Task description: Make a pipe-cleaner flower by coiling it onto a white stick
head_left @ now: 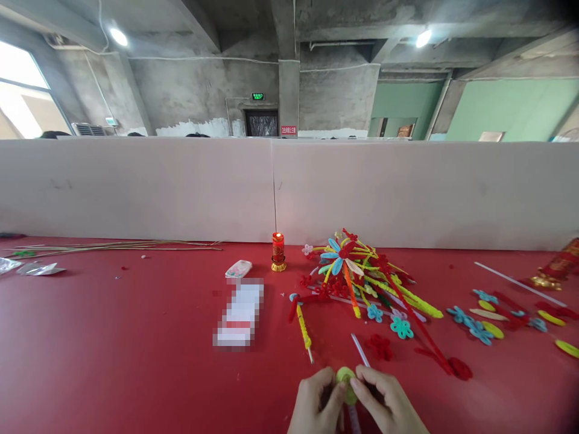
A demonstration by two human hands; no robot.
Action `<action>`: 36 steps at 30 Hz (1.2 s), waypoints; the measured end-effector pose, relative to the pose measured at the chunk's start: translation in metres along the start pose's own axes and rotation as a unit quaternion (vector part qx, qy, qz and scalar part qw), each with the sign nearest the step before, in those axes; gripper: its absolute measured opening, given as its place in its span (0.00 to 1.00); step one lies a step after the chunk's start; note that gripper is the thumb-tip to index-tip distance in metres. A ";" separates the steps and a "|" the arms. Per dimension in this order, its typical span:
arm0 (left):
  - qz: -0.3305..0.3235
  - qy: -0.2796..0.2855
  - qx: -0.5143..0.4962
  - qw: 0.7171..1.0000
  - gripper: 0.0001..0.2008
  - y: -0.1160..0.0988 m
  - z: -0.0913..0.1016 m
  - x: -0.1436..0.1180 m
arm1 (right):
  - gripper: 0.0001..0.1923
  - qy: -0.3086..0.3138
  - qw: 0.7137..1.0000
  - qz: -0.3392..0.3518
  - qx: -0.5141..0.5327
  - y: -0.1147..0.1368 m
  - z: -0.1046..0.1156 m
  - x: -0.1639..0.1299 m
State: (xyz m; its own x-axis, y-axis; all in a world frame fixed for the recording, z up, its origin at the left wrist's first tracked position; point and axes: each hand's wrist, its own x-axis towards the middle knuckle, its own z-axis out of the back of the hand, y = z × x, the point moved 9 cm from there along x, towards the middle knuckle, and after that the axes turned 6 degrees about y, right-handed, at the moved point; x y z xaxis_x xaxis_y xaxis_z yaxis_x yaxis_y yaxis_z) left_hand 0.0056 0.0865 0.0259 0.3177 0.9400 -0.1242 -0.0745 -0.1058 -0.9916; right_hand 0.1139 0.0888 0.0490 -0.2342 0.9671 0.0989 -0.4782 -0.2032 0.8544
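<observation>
My left hand and my right hand meet at the bottom middle, low over the red table. Between their fingertips they pinch a small yellow-green pipe-cleaner piece. A thin white stick rises from under my right fingers toward the back. Just beyond lies a pile of finished pipe-cleaner flowers in red, yellow, blue and green. A single yellow stem with a red tip lies to the left of the stick.
A small red candle lamp glows by the white partition wall. A blurred white package and a small case lie centre-left. Thin sticks lie far left. Loose petals and flowers scatter at right, beside another lamp.
</observation>
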 end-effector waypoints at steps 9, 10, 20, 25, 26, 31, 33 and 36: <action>0.024 -0.003 -0.075 0.997 0.27 0.002 0.000 0.000 | 0.19 0.046 0.997 -0.008 0.068 0.003 -0.003 0.005; 0.023 0.000 -0.082 0.996 0.27 0.002 -0.001 0.000 | 0.18 0.056 0.996 -0.005 0.072 0.004 -0.004 0.005; 0.029 0.026 -0.113 0.993 0.27 0.004 -0.004 0.001 | 0.15 0.108 0.988 0.000 0.106 0.002 -0.011 0.007; 0.028 0.027 -0.113 0.993 0.27 0.002 -0.003 0.000 | 0.17 0.123 0.987 -0.001 0.100 0.005 -0.012 0.009; 0.026 0.026 -0.113 0.993 0.27 0.001 -0.003 0.001 | 0.17 0.124 0.987 -0.004 0.102 0.006 -0.011 0.009; 0.028 0.024 -0.113 0.993 0.27 0.003 0.000 0.003 | 0.17 0.130 0.984 -0.019 0.120 0.006 -0.010 0.010; 0.029 0.024 -0.116 0.993 0.27 0.003 0.000 0.003 | 0.17 0.135 0.980 -0.024 0.142 0.004 -0.010 0.010; 0.031 0.029 -0.119 0.992 0.27 0.004 -0.001 0.003 | 0.19 0.164 0.966 -0.044 0.193 0.000 -0.016 0.010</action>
State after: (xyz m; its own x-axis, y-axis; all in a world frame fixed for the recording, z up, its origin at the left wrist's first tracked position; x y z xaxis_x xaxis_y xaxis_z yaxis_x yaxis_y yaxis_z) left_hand 0.0069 0.0882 0.0216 0.3731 0.9100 -0.1807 0.1280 -0.2434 -0.9614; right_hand 0.0980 0.0963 0.0421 -0.4926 0.8650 -0.0954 -0.1721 0.0107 0.9850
